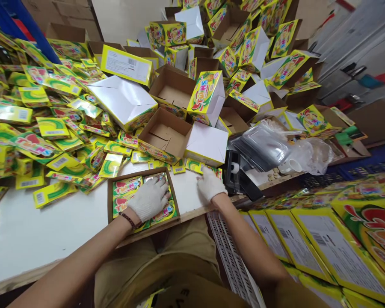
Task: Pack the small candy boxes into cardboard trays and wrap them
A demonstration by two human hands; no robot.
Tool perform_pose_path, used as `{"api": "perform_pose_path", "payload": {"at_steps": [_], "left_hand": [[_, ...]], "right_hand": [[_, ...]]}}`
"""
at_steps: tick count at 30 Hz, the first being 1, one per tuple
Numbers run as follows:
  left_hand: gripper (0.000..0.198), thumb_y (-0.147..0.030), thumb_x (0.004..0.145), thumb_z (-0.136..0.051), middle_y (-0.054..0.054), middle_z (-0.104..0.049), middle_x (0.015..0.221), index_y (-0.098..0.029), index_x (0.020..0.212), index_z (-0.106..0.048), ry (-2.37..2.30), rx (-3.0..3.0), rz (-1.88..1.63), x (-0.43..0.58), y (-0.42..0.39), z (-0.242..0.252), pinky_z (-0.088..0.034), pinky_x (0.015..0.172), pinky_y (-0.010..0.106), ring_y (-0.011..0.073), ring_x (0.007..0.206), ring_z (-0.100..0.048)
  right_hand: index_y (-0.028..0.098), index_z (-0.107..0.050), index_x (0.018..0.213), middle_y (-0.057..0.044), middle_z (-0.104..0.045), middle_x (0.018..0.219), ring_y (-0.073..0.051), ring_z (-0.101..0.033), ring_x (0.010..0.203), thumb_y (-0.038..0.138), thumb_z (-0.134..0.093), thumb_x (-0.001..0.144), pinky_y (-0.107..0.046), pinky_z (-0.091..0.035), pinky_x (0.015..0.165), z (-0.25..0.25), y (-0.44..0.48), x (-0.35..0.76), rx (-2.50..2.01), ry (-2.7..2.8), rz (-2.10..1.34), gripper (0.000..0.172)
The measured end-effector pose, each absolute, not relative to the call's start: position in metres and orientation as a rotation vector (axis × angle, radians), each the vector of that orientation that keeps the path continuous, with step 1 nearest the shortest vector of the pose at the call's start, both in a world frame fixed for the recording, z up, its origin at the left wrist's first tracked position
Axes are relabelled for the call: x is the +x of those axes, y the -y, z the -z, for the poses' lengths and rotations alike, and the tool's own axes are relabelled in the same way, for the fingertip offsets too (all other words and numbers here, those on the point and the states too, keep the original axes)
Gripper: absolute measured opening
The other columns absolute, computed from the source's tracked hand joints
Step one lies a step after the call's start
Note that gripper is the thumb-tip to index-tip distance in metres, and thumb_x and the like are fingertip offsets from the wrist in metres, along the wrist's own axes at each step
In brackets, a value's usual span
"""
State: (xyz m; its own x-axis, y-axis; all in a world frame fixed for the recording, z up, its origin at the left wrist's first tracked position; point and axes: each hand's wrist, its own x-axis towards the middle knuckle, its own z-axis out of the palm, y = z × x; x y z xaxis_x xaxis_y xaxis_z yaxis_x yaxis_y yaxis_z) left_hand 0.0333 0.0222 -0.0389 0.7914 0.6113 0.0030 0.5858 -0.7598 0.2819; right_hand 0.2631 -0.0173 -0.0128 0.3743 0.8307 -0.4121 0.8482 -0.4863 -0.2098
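Note:
My left hand (152,198), in a white knitted glove with a beaded bracelet at the wrist, lies flat over the small printed boxes (125,185) inside an open cardboard display box (111,201) at the table's front edge. Its fingers are stretched out across the small boxes. My right hand (211,185), also gloved, is at the table edge to the right of that box, with thumb and fingers apart. Its fingertips are close to a small yellow box (194,165); whether they touch it I cannot tell. A white-bottomed carton (207,143) stands just beyond.
Loose small yellow boxes (57,162) are heaped on the left of the white table (28,248). Empty display boxes (165,134) pile up behind. A black tape dispenser (240,177) and clear plastic bags (265,143) lie right. Filled cartons (321,239) are stacked at lower right, beside a white crate (234,261).

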Motion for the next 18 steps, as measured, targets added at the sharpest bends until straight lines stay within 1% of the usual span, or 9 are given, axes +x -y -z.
{"api": "perform_pose_path", "payload": {"at_steps": [2,3,5,7,9,12,15,17,18], "left_hand": [[0.030,-0.029,0.096,-0.044,0.011,-0.071,0.100,-0.017,0.093,-0.071,-0.968,2.595,-0.238,0.030,-0.024,0.033,-0.051,0.093,0.039,0.0247,0.100,-0.065],[0.031,-0.030,0.097,-0.041,0.008,-0.071,0.099,-0.019,0.092,-0.070,-0.999,2.547,-0.326,0.025,-0.026,0.029,-0.052,0.090,0.035,0.0221,0.096,-0.065],[0.030,-0.030,0.096,-0.041,0.007,-0.069,0.104,-0.021,0.095,-0.069,-1.114,2.493,-0.572,0.006,-0.033,0.023,-0.051,0.089,0.032,0.0196,0.097,-0.064],[0.026,-0.024,0.092,-0.043,0.009,-0.067,0.111,-0.020,0.099,-0.068,-1.331,2.488,-0.759,-0.026,-0.044,0.017,-0.050,0.092,0.033,0.0214,0.104,-0.062],[0.029,-0.019,0.087,-0.043,0.012,-0.064,0.112,-0.017,0.102,-0.067,-1.643,2.573,-0.626,-0.065,-0.056,0.011,-0.049,0.090,0.037,0.0257,0.106,-0.060],[0.031,-0.017,0.084,-0.040,0.016,-0.062,0.107,-0.016,0.102,-0.066,-1.906,2.659,-0.137,-0.121,-0.069,0.000,-0.046,0.080,0.040,0.0309,0.100,-0.058],[0.023,-0.018,0.082,-0.039,0.012,-0.062,0.092,-0.017,0.088,-0.061,-1.910,2.671,0.065,-0.154,-0.073,-0.007,-0.041,0.073,0.038,0.0294,0.088,-0.058],[0.020,-0.024,0.085,-0.036,0.007,-0.056,0.076,-0.020,0.073,-0.052,-1.982,2.612,0.021,-0.158,-0.071,-0.011,-0.036,0.066,0.035,0.0251,0.075,-0.056],[0.024,-0.030,0.087,-0.036,0.004,-0.051,0.068,-0.021,0.067,-0.046,-2.044,2.516,-0.065,-0.156,-0.068,-0.013,-0.033,0.063,0.033,0.0222,0.067,-0.054]], "right_hand": [[0.019,-0.047,0.133,-0.017,-0.053,0.134,-0.026,-0.062,0.109,0.027,-0.046,0.093,-0.036,-0.047,0.087,0.020,0.013,0.276,2.608,-1.437,0.580,0.041],[0.019,-0.047,0.133,-0.019,-0.049,0.137,-0.027,-0.062,0.109,0.026,-0.047,0.092,-0.036,-0.047,0.086,0.025,0.012,0.278,2.590,-1.406,0.550,0.041],[0.018,-0.048,0.133,-0.021,-0.044,0.140,-0.027,-0.063,0.106,0.030,-0.048,0.092,-0.037,-0.046,0.085,0.033,0.013,0.274,2.546,-1.404,0.539,0.042],[0.016,-0.048,0.132,-0.023,-0.044,0.139,-0.027,-0.063,0.105,0.033,-0.047,0.093,-0.037,-0.046,0.085,0.038,0.019,0.265,2.508,-1.441,0.567,0.043],[0.014,-0.051,0.128,-0.020,-0.053,0.128,-0.024,-0.062,0.103,0.030,-0.043,0.095,-0.034,-0.044,0.084,0.037,0.027,0.257,2.364,-1.549,0.698,0.037],[0.018,-0.057,0.121,-0.013,-0.061,0.114,-0.020,-0.061,0.097,0.016,-0.040,0.093,-0.029,-0.043,0.081,0.030,0.036,0.257,2.016,-1.835,0.815,0.033],[0.021,-0.058,0.123,-0.015,-0.056,0.125,-0.022,-0.060,0.099,0.011,-0.039,0.093,-0.032,-0.043,0.080,0.022,0.033,0.267,1.864,-1.938,0.522,0.037],[0.021,-0.057,0.127,-0.019,-0.053,0.128,-0.027,-0.059,0.105,0.012,-0.037,0.095,-0.037,-0.043,0.082,0.020,0.026,0.278,1.826,-1.884,0.296,0.039],[0.020,-0.057,0.128,-0.020,-0.053,0.129,-0.030,-0.058,0.108,0.014,-0.036,0.096,-0.040,-0.043,0.083,0.020,0.021,0.284,1.809,-1.867,0.220,0.039]]}}
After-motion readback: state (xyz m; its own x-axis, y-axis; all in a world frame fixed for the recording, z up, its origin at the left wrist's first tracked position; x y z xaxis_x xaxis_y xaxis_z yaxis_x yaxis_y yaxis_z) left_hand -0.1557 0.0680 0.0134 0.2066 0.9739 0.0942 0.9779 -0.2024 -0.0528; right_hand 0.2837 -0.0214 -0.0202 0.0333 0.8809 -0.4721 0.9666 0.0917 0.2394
